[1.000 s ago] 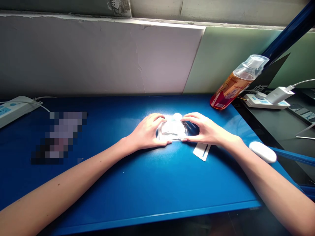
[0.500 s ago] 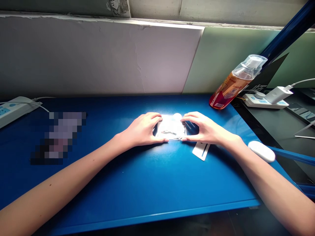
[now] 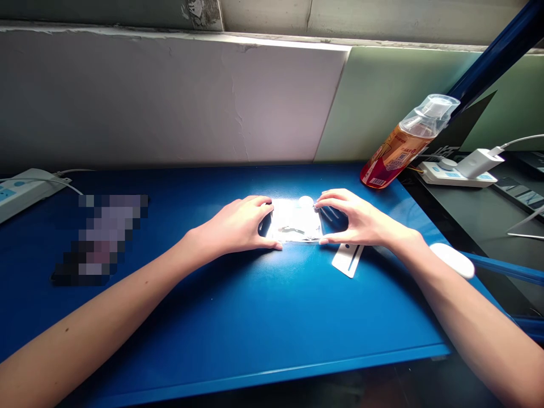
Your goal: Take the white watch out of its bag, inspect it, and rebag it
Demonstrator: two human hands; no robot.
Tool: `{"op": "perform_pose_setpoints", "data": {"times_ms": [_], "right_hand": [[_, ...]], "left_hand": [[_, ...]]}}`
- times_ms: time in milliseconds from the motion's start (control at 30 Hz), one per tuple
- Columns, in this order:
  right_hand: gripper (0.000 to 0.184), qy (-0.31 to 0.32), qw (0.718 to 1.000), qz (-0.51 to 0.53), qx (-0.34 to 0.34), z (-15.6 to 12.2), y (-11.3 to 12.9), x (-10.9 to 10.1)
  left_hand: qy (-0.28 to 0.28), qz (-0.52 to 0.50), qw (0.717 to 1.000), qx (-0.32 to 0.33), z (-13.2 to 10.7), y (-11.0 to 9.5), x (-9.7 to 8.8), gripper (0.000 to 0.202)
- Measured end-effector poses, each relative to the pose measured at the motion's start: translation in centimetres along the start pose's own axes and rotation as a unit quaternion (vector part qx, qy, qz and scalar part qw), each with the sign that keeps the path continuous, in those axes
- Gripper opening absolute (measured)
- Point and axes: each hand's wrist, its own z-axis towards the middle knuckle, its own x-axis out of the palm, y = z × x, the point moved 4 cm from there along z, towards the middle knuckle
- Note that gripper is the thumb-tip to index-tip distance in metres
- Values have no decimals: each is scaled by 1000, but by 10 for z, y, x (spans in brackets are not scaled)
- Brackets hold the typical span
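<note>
A flat, glossy rectangular thing (image 3: pixel 295 226), brightly lit and looking like a phone under a shiny film, lies on the blue table (image 3: pixel 238 317). My left hand (image 3: pixel 238 226) grips its left end with curled fingers and thumb. My right hand (image 3: pixel 361 222) pinches its right end between thumb and fingers. A small white round piece (image 3: pixel 306 200) sits at its far edge. The glare hides the surface detail.
A white flat card (image 3: pixel 348 259) lies just under my right wrist. An orange spray bottle (image 3: pixel 403 144) leans at the back right, beside a power strip with a charger (image 3: pixel 463 170). A white oval object (image 3: pixel 453 260) sits at the right edge. Another power strip (image 3: pixel 21 190) lies far left.
Both hands have drawn slightly apart along the shiny thing, the left sliding a little left, so more of its bright surface shows. It stays flat on the table.
</note>
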Motion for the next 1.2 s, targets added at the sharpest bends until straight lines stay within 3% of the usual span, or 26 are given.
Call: {"op": "perform_pose_setpoints", "data": {"times_ms": [1200], "right_hand": [[74, 18, 999, 23, 32, 0, -2, 4]], "left_hand": [[-35, 26, 999, 7, -1, -5, 4, 83]]}}
